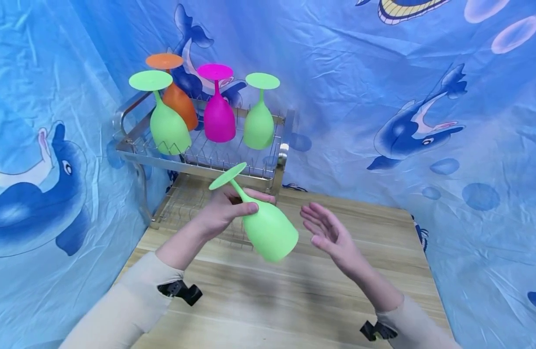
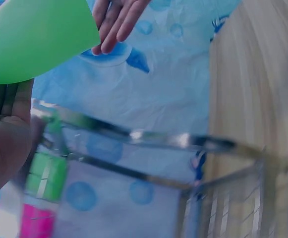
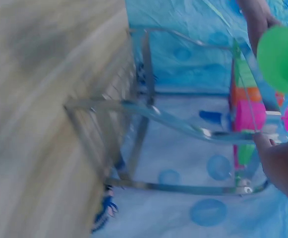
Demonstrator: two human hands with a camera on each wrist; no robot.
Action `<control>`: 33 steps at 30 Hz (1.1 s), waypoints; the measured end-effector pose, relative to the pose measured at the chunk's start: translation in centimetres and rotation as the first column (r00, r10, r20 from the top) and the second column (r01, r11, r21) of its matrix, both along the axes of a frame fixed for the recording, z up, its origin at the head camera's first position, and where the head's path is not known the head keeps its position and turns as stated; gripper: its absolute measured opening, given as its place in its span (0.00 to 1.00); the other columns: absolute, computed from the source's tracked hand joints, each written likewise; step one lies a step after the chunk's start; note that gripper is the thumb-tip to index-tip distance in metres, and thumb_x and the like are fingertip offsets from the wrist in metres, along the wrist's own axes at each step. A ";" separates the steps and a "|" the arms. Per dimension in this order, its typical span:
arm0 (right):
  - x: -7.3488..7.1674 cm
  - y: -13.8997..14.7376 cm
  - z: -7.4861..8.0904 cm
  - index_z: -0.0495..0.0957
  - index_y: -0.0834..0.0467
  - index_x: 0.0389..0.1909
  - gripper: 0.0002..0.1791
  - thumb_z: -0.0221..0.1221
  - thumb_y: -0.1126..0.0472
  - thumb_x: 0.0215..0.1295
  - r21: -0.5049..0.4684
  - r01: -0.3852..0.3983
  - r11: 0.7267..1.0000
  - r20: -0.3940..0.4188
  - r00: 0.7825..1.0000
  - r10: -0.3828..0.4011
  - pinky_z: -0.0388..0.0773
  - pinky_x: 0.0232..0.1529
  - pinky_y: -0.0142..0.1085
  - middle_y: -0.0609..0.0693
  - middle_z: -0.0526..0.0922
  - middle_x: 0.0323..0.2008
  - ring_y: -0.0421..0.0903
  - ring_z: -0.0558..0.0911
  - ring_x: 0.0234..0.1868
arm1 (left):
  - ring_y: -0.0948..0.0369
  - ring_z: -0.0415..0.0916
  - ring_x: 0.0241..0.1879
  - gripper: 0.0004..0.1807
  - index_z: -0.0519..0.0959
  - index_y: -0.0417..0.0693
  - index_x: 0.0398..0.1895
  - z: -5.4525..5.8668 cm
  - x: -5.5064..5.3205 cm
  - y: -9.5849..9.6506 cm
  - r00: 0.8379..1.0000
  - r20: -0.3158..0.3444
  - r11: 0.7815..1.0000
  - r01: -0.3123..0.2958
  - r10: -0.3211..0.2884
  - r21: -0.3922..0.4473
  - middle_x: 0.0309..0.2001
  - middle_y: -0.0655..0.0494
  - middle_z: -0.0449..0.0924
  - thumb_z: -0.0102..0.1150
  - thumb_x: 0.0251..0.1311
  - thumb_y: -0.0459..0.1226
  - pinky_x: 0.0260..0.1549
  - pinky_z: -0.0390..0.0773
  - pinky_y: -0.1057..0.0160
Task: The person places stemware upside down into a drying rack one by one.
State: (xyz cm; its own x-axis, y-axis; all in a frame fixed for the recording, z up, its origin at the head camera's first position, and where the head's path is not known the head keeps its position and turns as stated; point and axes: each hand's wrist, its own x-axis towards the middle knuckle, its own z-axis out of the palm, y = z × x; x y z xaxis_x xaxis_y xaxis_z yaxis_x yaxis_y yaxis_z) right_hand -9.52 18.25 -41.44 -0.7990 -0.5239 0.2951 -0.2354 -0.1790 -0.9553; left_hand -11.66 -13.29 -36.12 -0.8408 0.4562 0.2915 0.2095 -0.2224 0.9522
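Note:
My left hand [image 1: 226,211] grips a light green plastic goblet [image 1: 269,230] near its stem, thumb across the top of the bowl. The goblet hangs tilted above the table, foot up toward the rack and mouth down to the right. In the left wrist view its green bowl [image 2: 34,39] covers the upper left corner. To the right of the goblet's mouth, my right hand [image 1: 331,235] is held in the air, fingers extended and apart from the goblet. Nothing is in that hand.
A two-tier metal dish rack [image 1: 206,167] stands at the back left. Upside down on its upper tier are an orange goblet [image 1: 180,106], a magenta goblet [image 1: 219,116] and two green goblets [image 1: 259,126]. Below is a wooden table [image 1: 250,310], with blue dolphin-print cloth [image 1: 337,121] around it.

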 end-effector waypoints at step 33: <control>-12.0 -10.1 4.3 0.53 0.59 0.85 0.45 0.66 0.59 0.76 0.082 0.493 0.866 -0.407 0.810 -0.423 0.58 0.81 0.35 0.51 0.53 0.85 0.45 0.55 0.84 | 0.58 0.78 0.51 0.18 0.93 0.51 0.46 21.4 -5.5 -6.6 0.925 -0.252 0.632 -0.379 0.285 -0.676 0.38 0.61 0.91 0.75 0.65 0.54 0.45 0.76 0.60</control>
State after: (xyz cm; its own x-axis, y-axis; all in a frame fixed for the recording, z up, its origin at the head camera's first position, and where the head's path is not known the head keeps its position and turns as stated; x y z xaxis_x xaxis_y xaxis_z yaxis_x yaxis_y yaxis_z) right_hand -21.48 8.13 -37.17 -0.8118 -0.1945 0.5506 -0.5823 0.1994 -0.7881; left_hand -17.20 -19.91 -14.74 -0.9601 0.2590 0.1055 0.2465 0.6053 0.7569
